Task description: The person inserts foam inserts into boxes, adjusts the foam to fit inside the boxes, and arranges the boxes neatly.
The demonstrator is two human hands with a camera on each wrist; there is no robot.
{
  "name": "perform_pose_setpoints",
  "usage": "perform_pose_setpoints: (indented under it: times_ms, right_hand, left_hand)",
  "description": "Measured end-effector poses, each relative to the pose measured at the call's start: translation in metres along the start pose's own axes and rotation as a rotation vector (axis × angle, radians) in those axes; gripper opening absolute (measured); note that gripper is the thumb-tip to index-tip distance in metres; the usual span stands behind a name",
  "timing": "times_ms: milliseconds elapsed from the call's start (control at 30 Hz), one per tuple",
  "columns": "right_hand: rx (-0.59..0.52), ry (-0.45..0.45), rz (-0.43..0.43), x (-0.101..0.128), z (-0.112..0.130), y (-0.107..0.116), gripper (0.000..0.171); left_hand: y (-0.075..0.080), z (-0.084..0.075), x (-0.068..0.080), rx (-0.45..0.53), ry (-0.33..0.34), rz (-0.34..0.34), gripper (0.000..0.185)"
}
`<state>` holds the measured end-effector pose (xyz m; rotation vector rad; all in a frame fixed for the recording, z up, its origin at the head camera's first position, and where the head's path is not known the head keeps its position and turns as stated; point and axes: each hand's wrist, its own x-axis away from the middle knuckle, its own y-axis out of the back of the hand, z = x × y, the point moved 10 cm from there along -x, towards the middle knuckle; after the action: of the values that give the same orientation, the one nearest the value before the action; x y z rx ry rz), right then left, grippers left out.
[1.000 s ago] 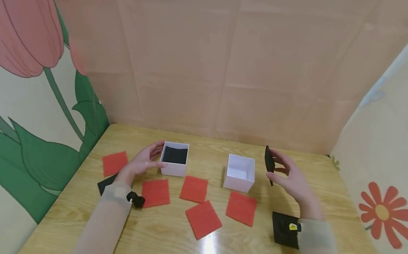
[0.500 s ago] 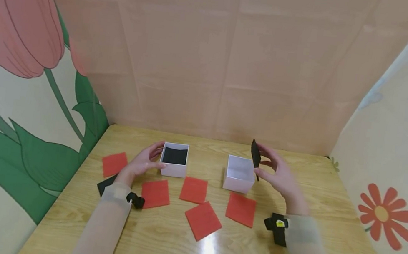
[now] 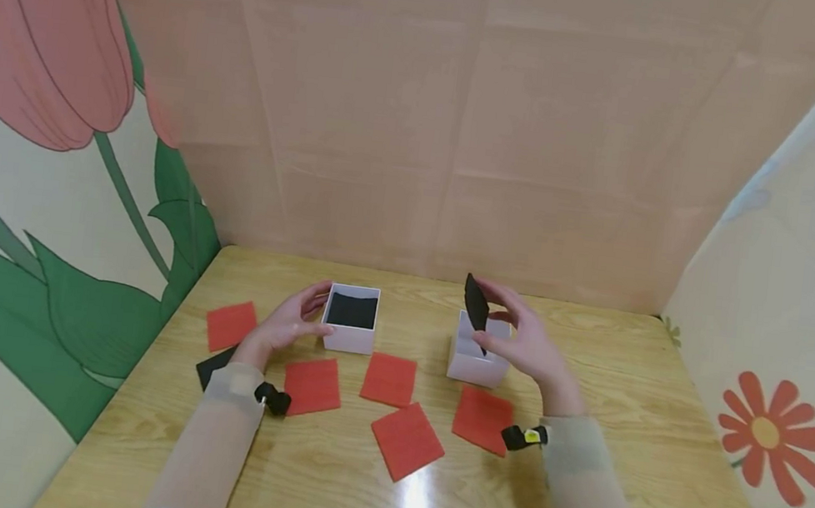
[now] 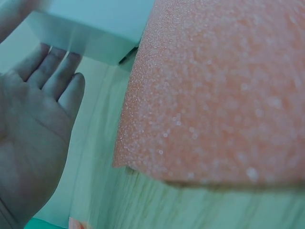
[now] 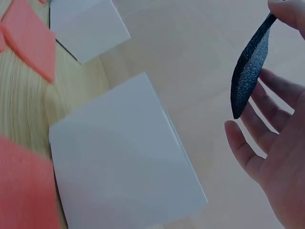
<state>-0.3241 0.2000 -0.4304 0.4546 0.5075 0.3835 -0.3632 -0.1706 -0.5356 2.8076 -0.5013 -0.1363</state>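
My right hand [image 3: 524, 344] pinches a bent black foam square [image 3: 477, 302] above the opening of the right white box [image 3: 476, 368]. The right wrist view shows that foam square [image 5: 249, 67] edge-on between thumb and fingers, apart from the box [image 5: 124, 157]. At the left white box [image 3: 348, 340], my left hand [image 3: 286, 324] touches the side, thumb by the front corner. Its fingers look nearly straight in the left wrist view, fingertips against the box [image 4: 95, 38]. Inside the left box is black foam [image 3: 351, 311].
Several red foam squares [image 3: 407, 441] lie scattered on the wooden table [image 3: 321, 479], one large in the left wrist view [image 4: 214, 95]. A black square [image 3: 213, 366] is partly under my left wrist. Printed curtains [image 3: 348, 113] surround the table.
My right hand has carried the black foam square leftward, from beside the right box to over it. The left hand has stayed at the left box.
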Motion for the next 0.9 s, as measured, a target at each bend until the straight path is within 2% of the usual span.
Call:
perform_pose_setpoints:
  times_ms: [233, 400, 633, 900]
  right_hand:
    - [0.003, 0.011, 0.072, -0.017, 0.054, -0.022, 0.078]
    - [0.003, 0.029, 0.107, -0.026, 0.069, -0.047, 0.076]
    - [0.050, 0.014, 0.151, -0.041, 0.028, -0.086, 0.082]
    - [0.100, -0.014, 0.220, -0.050, 0.026, -0.121, 0.084]
  left_hand:
    - [0.001, 0.002, -0.001, 0.011, 0.015, -0.003, 0.101]
    - [0.000, 0.001, -0.001, 0.010, 0.019, -0.001, 0.101]
    - [0.000, -0.001, -0.001, 0.007, 0.021, -0.001, 0.102]
    - [0.000, 0.002, 0.000, 0.021, 0.028, 0.002, 0.100]
